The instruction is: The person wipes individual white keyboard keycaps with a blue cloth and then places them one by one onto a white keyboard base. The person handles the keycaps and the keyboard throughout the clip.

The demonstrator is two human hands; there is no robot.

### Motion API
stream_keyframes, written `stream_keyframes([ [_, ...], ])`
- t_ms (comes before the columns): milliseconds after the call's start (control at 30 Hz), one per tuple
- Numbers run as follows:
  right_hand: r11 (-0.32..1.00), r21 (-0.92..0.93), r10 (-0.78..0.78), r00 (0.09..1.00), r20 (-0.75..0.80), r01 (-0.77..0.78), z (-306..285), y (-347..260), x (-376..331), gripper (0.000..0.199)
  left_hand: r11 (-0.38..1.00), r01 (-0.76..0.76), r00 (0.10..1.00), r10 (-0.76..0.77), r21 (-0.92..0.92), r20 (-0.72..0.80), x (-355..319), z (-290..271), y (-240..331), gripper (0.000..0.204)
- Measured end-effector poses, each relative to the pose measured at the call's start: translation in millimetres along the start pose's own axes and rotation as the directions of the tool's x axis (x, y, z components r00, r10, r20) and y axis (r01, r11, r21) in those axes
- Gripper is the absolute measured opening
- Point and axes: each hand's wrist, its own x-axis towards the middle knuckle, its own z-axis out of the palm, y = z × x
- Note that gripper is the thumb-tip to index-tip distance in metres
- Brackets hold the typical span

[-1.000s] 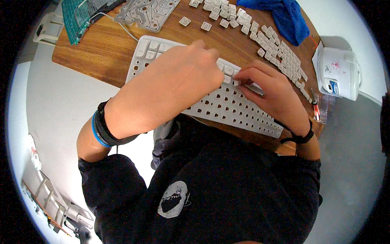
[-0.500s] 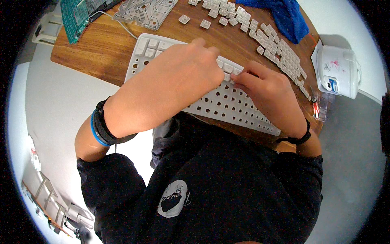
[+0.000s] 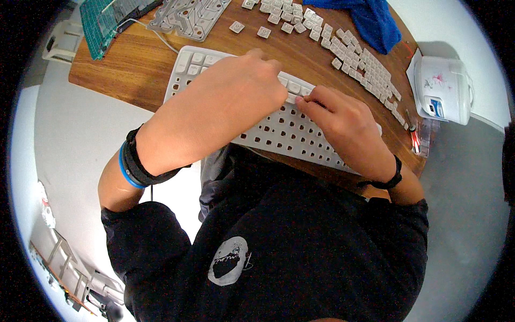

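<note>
Keyboard [image 3: 306, 153] lies on the table [image 3: 118, 80], under both hands. Some white keys [image 3: 197, 58] sit along its top, but many holes [image 3: 282, 108] below are bare. Lots of loose keys [image 3: 370, 75] lie past it. The right hand [image 3: 343, 115] pinches narrow by the top keys; its hold is hard to tell. The left hand [image 3: 252, 86] curls, fingertips hidden, so its hold cannot be told.

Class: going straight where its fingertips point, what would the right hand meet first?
Probably the left hand, though depth is unclear; white, squarish plastic keycaps might be brushed first.
</note>
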Motion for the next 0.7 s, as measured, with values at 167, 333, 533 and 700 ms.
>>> stream_keyframes([
  [167, 0.999, 0.021, 0.042, 0.999, 0.006, -0.042, 3, 1, -3, 0.033, 0.999, -0.011, 1.0, 0.01, 0.042, 0.023, 0, 1, -1, 0.024],
  [333, 0.999, -0.005, 0.05, 0.999, -0.015, -0.05, 5, -2, 0, 0.031, 0.999, -0.015, 1.0, 0.014, 0.044, 0.019, 0, 2, 0, 0.023],
  [533, 0.998, -0.015, 0.055, 0.995, -0.086, -0.057, 14, 8, -1, 0.022, 0.998, -0.032, 0.999, 0.031, 0.051, 0.022, -2, 0, 0, 0.023],
  [700, 0.998, -0.001, 0.058, 0.991, -0.12, -0.059, 19, 17, -1, 0.014, 0.998, -0.025, 0.999, 0.023, 0.064, 0.032, -1, -1, 2, 0.024],
])
